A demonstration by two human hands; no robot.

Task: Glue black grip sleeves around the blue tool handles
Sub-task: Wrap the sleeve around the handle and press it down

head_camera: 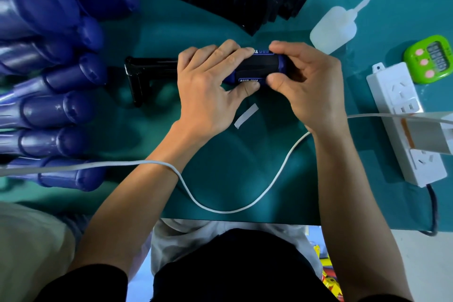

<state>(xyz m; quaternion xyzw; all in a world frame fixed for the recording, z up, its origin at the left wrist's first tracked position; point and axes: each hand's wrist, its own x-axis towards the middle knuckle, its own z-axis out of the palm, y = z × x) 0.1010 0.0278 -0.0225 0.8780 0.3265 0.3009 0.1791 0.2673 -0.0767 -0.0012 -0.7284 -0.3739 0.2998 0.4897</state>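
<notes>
Gripped the blue tool handle over the middle of the green mat with the left hand, pinched the black grip sleeve against it with the right hand, apparently mid-wrap, with firm pressing along the sleeve's edges likely needed next.

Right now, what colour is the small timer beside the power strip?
The timer is bright green; head view.
</notes>
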